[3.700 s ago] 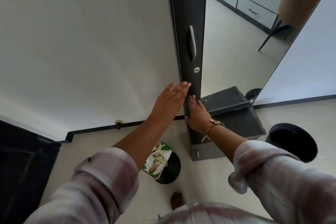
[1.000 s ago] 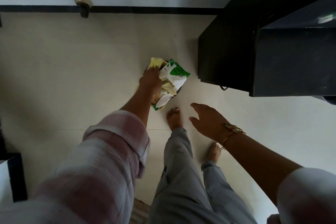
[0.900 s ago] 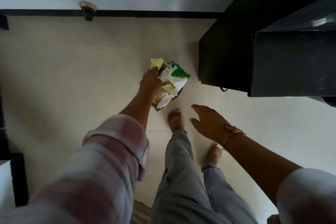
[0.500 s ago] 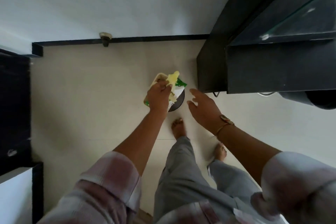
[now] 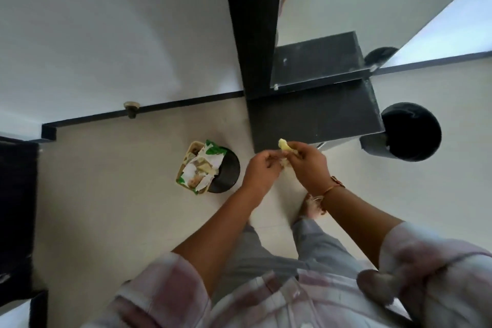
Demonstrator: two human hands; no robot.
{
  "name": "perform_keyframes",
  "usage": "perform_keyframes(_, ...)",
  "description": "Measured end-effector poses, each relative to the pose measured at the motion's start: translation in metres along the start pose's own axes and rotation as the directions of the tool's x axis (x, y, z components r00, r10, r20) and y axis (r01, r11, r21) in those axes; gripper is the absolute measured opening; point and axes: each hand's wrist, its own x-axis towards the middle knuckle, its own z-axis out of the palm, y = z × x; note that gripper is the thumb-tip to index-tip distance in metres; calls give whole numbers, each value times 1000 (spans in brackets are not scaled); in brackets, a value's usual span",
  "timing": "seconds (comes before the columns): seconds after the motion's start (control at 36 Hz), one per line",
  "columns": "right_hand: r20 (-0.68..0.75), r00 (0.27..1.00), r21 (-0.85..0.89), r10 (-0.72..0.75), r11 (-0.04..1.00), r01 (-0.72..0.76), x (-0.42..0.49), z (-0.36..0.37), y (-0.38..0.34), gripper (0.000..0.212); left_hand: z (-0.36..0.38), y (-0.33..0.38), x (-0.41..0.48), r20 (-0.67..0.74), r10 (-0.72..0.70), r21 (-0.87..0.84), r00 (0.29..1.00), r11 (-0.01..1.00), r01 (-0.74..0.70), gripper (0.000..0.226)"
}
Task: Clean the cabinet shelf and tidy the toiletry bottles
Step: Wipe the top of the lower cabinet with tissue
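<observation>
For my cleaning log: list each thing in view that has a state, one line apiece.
yellow cloth: bunched up, held off the floor between both hands.
left hand: fingers curled, pinching the cloth.
right hand: fingers curled round the cloth.
wipes packet: crumpled, lying atop the small black tub, overhanging its left edge.
cabinet door: appears shut.
black bin: upright on the floor, no lid.

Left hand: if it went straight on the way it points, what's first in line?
Almost at once the yellow cloth that both hands grip, with the right hand just behind it. The left hand points up and right at them. Past those, the dark cabinet base, depth unclear.
</observation>
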Motion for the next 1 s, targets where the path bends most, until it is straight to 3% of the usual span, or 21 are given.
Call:
perform_keyframes(0.11, -146, 989, -58, 35, 997, -44, 15, -60, 37, 16, 45, 20, 25, 16, 121, 387, 993, 915, -118, 27)
perform_keyframes(0.22, -248, 968, -204, 25, 976, -78, 39, -113, 78, 15, 81, 41, 61, 92, 234, 705, 968, 671, -229, 49)
perform_keyframes(0.33, -290, 957, -337, -16, 937, -86, 64, -150, 108, 23, 111, 58, 99, 174, 237, 816, 956, 508, -275, 63)
perform_keyframes(0.42, -306, 951, -373, -43, 924, -79, 73, -163, 116, 31, 128, 69, 121, 253, 193, 916, 948, 266, -299, 76)
perform_keyframes(0.53, -182, 983, -443, 14, 892, -94, 81, -169, 122, 41, 140, 78, 139, 251, 82, 965, 965, 55, -256, 89)
perform_keyframes(0.75, -140, 985, -553, -104, 833, 10, 101, -185, 138, 32, 140, 73, 158, 245, -16, 967, 969, -59, -246, 101)
perform_keyframes(0.89, -209, 960, -660, -187, 751, 3, 113, -191, 136, 26, 140, 73, 163, 256, -41, 966, 966, -32, -257, 99)
perform_keyframes(1.0, -108, 967, -696, -230, 712, 91, 119, -191, 129, 48, 143, 74, 164, 258, -53, 965, 965, -29, -259, 98)
